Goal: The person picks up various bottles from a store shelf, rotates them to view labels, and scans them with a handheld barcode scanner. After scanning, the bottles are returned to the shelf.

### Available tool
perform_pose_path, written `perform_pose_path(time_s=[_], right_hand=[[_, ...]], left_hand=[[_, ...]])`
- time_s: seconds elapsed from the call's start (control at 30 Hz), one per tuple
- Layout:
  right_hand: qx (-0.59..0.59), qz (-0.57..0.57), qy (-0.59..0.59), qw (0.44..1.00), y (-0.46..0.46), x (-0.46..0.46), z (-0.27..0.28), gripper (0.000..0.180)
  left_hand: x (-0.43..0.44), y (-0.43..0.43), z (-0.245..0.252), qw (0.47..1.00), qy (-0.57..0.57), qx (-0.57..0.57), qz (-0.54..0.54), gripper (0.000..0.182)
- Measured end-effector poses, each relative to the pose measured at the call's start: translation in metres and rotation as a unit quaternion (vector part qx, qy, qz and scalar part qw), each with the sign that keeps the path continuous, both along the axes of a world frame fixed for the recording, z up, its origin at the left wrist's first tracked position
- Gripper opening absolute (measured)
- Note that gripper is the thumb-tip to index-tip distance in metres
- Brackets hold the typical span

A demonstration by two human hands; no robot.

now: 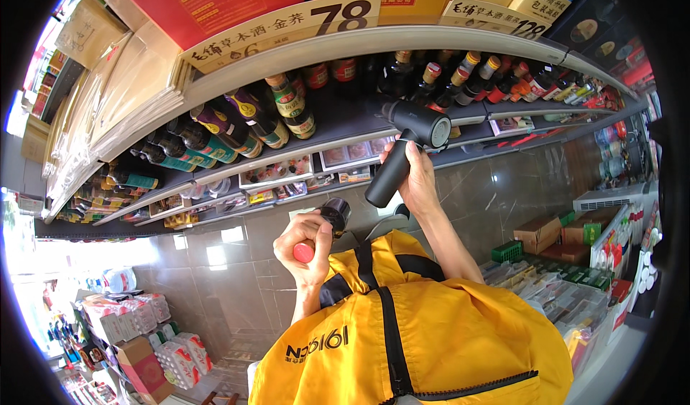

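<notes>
My left hand grips a dark glass bottle by its neck, the red cap towards me and the body pointing away towards the shelf. My right hand is closed round the handle of a black handheld blower, like a hair dryer, its round grille facing right. The blower's far end reaches over the shelf with bottles. Nearest to it stand dark sauce bottles with green and yellow labels and several red-capped bottles. Part of the left bottle is hidden by my fingers.
A curved metal shelf edge with price cards runs above the bottles, with large boxes on top. Low trays of small packets lie beneath. Wrapped packs stand low left on the tiled floor; cardboard boxes stand at right.
</notes>
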State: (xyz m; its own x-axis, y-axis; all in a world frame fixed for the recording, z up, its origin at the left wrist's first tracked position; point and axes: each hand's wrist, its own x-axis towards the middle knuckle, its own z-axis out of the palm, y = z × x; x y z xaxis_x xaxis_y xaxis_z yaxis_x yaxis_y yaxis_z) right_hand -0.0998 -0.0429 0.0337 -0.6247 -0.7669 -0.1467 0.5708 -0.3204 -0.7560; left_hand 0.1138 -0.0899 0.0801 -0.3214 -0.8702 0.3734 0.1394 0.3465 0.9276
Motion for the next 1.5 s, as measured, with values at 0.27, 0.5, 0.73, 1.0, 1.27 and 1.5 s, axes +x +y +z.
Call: perform_pose_path(time_s=[0.27,0.5,0.73,1.0,1.27,1.5], right_hand=[[-0.030,-0.020,-0.014,0.999,-0.019,0.017,-0.020,0.038],[-0.021,-0.024,-0.011,0.999,-0.028,0.019,-0.025,0.036],[-0.020,-0.030,-0.029,0.999,-0.020,0.018,-0.025,0.038],[-0.013,0.036,-0.054,0.998,-0.012,0.031,-0.016,0.038],[0.005,0.002,-0.044,0.999,-0.010,0.034,-0.017,0.036],[0.004,-0.067,0.013,0.998,-0.005,0.039,-0.014,0.039]], left_hand=[[0.014,0.005,0.004,1.000,-0.019,0.022,-0.004,0.022],[0.020,0.003,0.001,1.000,-0.013,0.019,-0.002,0.020],[0.025,0.000,0.000,1.000,-0.018,0.018,-0.017,0.019],[0.028,-0.002,-0.002,0.999,-0.025,0.022,-0.039,0.018],[0.033,-0.003,-0.006,0.998,-0.024,0.022,-0.050,0.019],[0.036,-0.002,-0.004,0.998,-0.024,0.028,-0.055,0.020]])
